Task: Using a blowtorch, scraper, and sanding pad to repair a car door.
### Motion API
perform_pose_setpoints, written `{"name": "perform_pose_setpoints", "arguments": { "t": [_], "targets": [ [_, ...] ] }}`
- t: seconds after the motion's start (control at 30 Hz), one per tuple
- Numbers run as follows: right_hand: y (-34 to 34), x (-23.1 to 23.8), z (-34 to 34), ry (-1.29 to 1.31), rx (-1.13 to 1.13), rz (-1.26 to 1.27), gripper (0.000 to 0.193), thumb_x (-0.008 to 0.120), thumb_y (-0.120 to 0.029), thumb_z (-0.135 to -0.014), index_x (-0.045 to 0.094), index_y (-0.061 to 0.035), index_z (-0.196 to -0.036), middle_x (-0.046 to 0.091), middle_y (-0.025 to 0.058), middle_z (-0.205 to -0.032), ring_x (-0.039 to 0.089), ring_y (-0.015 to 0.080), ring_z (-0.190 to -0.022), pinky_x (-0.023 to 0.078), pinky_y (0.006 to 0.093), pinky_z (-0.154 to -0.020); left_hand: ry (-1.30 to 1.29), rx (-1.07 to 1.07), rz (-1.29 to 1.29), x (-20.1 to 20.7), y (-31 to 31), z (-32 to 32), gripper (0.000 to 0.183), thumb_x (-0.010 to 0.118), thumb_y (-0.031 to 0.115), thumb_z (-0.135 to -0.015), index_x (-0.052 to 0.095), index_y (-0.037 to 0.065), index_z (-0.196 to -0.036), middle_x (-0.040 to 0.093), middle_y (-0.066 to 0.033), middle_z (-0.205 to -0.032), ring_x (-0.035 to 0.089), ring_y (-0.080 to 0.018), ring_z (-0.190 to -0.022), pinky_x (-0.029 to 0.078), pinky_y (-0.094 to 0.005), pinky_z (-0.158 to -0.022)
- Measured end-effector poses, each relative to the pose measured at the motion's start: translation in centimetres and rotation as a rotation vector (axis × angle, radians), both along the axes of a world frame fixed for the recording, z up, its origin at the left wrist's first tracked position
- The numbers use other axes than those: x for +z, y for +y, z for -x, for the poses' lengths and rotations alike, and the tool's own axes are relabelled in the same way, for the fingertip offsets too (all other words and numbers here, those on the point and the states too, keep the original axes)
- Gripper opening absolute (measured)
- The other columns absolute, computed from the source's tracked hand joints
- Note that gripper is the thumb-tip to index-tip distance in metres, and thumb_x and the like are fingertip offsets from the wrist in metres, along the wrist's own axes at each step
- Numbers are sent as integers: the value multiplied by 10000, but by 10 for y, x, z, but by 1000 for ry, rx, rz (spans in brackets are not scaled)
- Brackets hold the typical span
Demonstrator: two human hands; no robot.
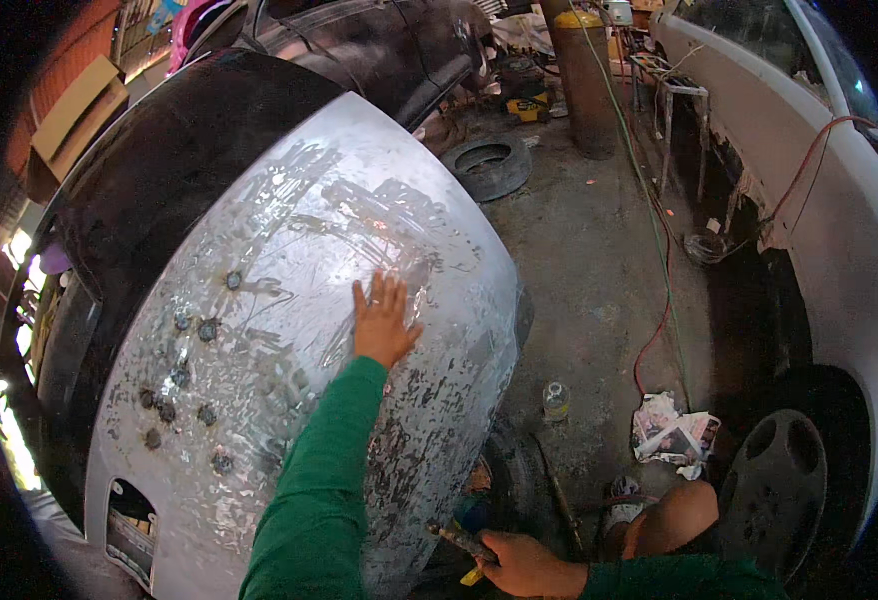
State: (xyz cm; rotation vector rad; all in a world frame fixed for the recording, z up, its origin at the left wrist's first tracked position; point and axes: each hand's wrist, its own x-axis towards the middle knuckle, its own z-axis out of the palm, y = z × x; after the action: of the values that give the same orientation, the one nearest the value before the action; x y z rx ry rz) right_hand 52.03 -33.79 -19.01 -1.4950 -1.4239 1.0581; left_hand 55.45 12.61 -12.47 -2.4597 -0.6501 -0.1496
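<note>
Head cam's got my left hand [387, 325] splayed flat on the scuffed grey car panel [294, 245] in front of me, right hand [527, 566] wrapped round a stick-like tool [465, 541], and ngl the panel looks stiff, heavyish and slick, so I'd hold its edges.

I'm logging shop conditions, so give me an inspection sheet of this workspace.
Surface: panel patchy and scratched, dark round spots toward its left.
Job's things: panel; slim tool, exact kind unclear.
Clutter: tire, jar and papers on the floor.
Hands: left hand open, palm down on the panel; right hand closed around the tool.
Cables: red hose and green line along the floor.
Surroundings: dark car beyond the panel, pale car at right, upright cylinder.
</note>
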Motion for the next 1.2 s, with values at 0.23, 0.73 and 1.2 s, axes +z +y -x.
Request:
{"name": "perform_pose_setpoints", "arguments": {
  "t": [0.23,0.73,1.2],
  "targets": [
    [10,0,5,96,-21,70,254,550,-143,-1069,400,-53,-884,455,201,-763,366,339,-605,334,489,-607,88,-8,-38,-10,-3,-31,974,501,711,-987,351,18,-1656,355,-134,-1714,112,-345,-1653,37,-685,-1293],
    [26,-18,30,-113,-36,165,161,578,-174,-1071,500,-66,-980,472,199,-869,492,361,-733,377,557,-677,15,6,-52,-14,19,-41,987,501,718,-985,347,9,-1655,384,-146,-1695,114,-334,-1653,38,-629,-1317],
    [16,-60,32,-131,138,-11,558,597,-223,-1056,470,59,-1522,689,256,-1104,681,442,-913,556,581,-792,119,0,33,-5,-68,98,986,518,705,-998,334,-11,-1651,333,-157,-1727,117,-324,-1658,59,-619,-1323]
  ]
}}
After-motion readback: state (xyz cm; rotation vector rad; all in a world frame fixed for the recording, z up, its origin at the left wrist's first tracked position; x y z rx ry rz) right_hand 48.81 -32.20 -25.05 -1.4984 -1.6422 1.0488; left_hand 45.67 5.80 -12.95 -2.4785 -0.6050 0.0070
